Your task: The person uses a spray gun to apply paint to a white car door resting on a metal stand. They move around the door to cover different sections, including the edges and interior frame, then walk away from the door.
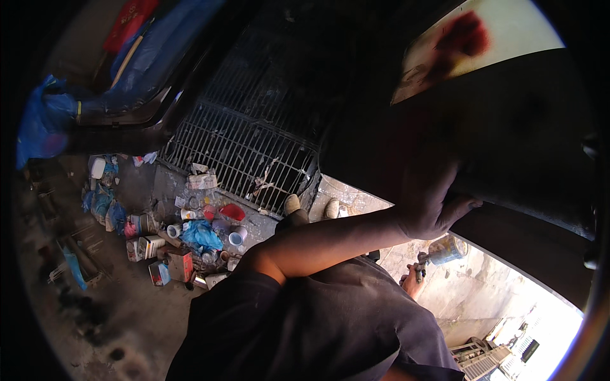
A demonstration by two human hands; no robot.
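Note:
Across my body to the right reaches my left arm, and my left hand (435, 200) rests against a large dark panel (521, 146). Its thumb is stretched out and its other fingers lie in shadow, seemingly flat on the panel. Lower down, beside my body, my right hand (414, 287) is closed round a spray gun (420, 268). A dirty metal cup (448, 250) with bluish stains is attached to the gun and points away to the right. The dark panel's lower edge is just above that cup.
On the floor at left stand several cans, boxes (180, 264) and a blue plastic bag (202, 235). A metal floor grate (241, 146) lies ahead of my shoes (332, 208). Blue sheeting (47, 117) hangs at far left. A pale surface with a red patch (467, 35) is at upper right.

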